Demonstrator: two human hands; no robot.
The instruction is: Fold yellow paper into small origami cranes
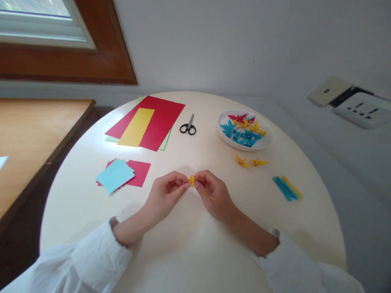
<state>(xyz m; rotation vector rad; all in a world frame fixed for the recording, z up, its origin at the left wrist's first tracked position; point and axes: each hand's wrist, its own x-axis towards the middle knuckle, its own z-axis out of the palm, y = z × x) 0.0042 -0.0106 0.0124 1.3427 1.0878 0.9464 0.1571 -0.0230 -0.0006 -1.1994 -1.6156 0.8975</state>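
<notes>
Left hand (163, 194) and right hand (215, 195) pinched a yellow paper fold (192, 181), bowl (265, 140) far right; shaping imo, next bit needed gentleness.

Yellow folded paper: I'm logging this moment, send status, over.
Left hand, right hand: both pinching. Yellow folded paper: held between them. Scissors: beyond, not in the way.

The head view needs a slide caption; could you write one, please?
Both hands pinch a folded yellow paper, scissors lying beyond.

Black-handled metal scissors (190, 125), left hand (161, 193) and right hand (215, 194) pinching small folded yellow paper (192, 181) nearer than scissors, round white dish (227, 142) right of scissors
</notes>
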